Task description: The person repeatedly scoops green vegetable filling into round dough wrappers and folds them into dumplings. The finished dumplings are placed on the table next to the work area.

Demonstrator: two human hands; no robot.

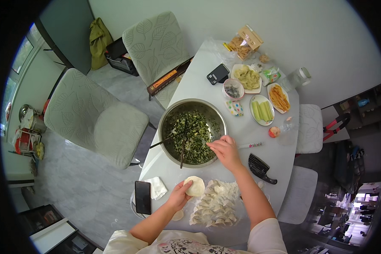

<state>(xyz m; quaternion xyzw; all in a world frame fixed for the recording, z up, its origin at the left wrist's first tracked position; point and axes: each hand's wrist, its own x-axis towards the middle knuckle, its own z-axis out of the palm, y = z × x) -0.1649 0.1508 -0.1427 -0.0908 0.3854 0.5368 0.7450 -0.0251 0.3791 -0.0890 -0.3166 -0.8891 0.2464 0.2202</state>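
My left hand [180, 196] holds a round, pale dumpling wrapper [195, 186] by its left edge, near the front of the table. My right hand [225, 151] reaches over the right rim of a large steel bowl [163, 148]. Its fingers are pinched together just above the chopped green filling [192, 131], and what they grip is too small to make out. Two dark, thin utensils stick out of the filling, one over the left rim and one toward me. Folded dumplings [216, 204] lie in a heap between my forearms. Another wrapper [178, 215] lies beside my left forearm.
A black cleaver [260, 168] lies right of my right forearm. A phone [142, 197] and white tissue [158, 188] sit at the left edge. Farther back are plates of cucumber sticks [262, 111] and orange strips [278, 98], a small bowl [233, 89] and a glass jar [298, 77].
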